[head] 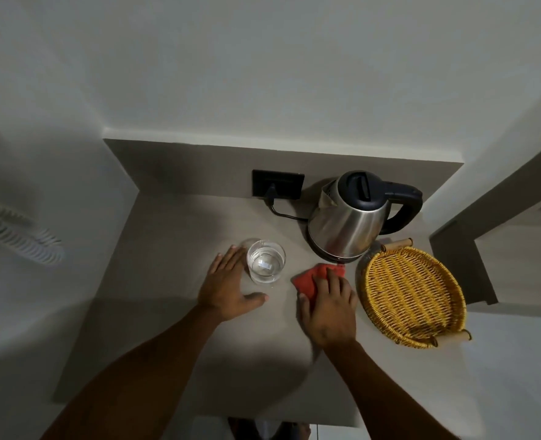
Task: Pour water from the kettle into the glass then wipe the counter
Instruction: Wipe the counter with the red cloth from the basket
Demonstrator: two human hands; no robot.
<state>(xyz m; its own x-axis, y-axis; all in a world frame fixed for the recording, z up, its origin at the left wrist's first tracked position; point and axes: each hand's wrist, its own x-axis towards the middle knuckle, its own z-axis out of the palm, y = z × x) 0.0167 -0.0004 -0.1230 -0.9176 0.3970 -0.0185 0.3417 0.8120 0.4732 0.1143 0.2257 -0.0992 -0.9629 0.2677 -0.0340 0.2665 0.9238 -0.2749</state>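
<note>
A steel kettle (351,217) with a black lid and handle stands on its base at the back of the beige counter (167,242). A clear glass (266,261) holding water stands left of centre. My left hand (229,285) lies flat and open on the counter, its fingers right beside the glass on its left. My right hand (327,308) presses down on a red cloth (310,277), which lies on the counter in front of the kettle; part of the cloth is hidden under the hand.
A yellow woven basket (412,293) with wooden handles sits at the right edge of the counter. A black wall socket (277,183) with a plug and cord is behind the glass. Walls enclose the counter at the left and back.
</note>
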